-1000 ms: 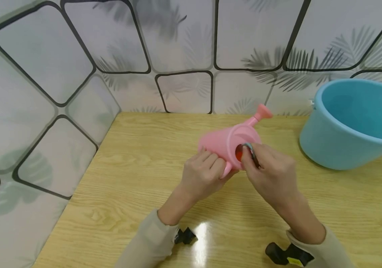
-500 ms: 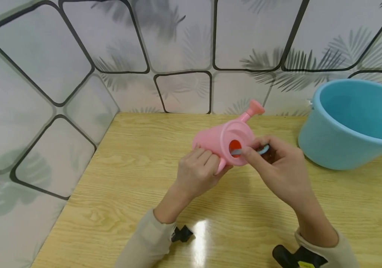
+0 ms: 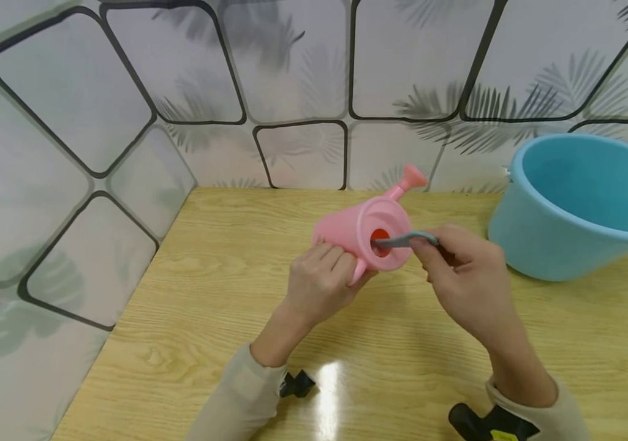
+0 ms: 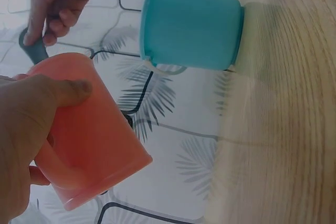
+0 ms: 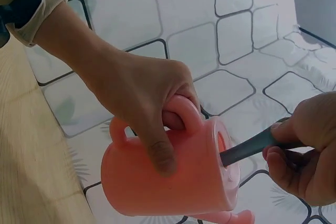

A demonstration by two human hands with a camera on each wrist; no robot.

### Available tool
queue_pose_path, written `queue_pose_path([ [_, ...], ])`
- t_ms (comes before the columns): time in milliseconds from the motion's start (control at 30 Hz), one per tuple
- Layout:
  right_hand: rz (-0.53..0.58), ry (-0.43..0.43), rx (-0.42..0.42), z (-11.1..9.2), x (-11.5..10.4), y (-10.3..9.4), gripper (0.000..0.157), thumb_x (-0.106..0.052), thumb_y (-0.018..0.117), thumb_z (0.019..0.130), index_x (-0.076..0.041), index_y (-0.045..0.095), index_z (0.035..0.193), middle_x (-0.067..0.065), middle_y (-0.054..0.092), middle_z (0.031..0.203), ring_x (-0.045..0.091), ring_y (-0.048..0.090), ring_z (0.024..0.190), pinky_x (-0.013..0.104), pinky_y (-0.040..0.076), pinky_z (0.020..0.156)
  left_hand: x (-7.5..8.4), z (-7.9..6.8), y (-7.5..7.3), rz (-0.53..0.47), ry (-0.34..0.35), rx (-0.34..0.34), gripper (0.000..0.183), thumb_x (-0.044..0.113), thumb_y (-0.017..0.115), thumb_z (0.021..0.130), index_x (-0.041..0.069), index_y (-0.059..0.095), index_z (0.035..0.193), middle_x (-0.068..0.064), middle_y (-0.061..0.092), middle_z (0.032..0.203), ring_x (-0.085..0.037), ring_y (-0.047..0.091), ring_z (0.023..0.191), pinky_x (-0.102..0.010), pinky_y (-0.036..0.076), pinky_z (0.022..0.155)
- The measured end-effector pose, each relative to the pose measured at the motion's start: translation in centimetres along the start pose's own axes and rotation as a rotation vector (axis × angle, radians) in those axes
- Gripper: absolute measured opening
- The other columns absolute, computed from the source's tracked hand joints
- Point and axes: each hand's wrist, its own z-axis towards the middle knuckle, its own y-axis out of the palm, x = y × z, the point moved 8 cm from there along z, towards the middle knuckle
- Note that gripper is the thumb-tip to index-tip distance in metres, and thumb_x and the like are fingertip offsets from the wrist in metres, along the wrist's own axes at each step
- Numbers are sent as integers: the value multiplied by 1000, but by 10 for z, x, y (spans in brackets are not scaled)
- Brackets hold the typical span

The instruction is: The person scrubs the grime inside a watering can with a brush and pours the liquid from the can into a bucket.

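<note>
My left hand (image 3: 319,282) grips a pink watering can (image 3: 341,223) by its handle, and in the left wrist view its thumb lies along the can's side (image 4: 100,129). The can is tipped over, its round opening facing my right hand (image 3: 470,282) and its spout pointing up and away. Between thumb and fingers, my right hand pinches the curved end of a slim grey-blue handle (image 3: 402,240). The handle's other end goes into the opening, where the inside looks orange-red; what is on that end is hidden in the can (image 5: 163,182).
A large light-blue bucket (image 3: 562,239) stands on the wooden table (image 3: 209,288) to the right of my right hand. Behind and to the left rise walls (image 3: 302,153) with a leaf and line pattern.
My right hand has drawn back to the right from the can's opening, and more of the grey-blue handle shows outside. The can has shifted slightly left in my left hand.
</note>
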Motion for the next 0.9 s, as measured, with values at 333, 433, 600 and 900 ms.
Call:
queue_pose_path([
  [333, -294, -403, -65, -5, -12, 23, 9, -3, 68, 91, 6, 72, 92, 13, 62, 85, 22, 55, 70, 29, 48, 59, 0, -2, 0, 20, 10, 15, 48, 35, 68, 94, 13, 44, 59, 3, 43, 55, -10, 39, 51, -21, 43, 53],
  [433, -298, -389, -112, -6, -11, 26, 16, 11, 75, 75, 3, 70, 88, 7, 58, 78, 16, 51, 67, 25, 47, 58, 1, -3, 0, 33, 33, 19, 47, 34, 63, 98, 13, 44, 60, 2, 44, 56, -11, 42, 52, -25, 54, 61],
  [600, -27, -181, -216, -3, 4, 23, 17, 11, 69, 84, -5, 66, 86, -4, 44, 66, 5, 35, 55, 20, 31, 49, 1, -3, 2, 30, 65, 20, 47, 33, 64, 97, 13, 44, 60, 2, 43, 56, -11, 41, 52, -27, 55, 64],
  [900, 423, 216, -179, 1, 32, 2, 24, 7, 52, 98, -1, 58, 76, 2, 33, 55, 17, 22, 43, 32, 17, 39, -9, -6, 1, -4, 23, -3, 48, 33, 65, 97, 13, 43, 59, 3, 41, 55, -9, 37, 51, -19, 32, 48],
])
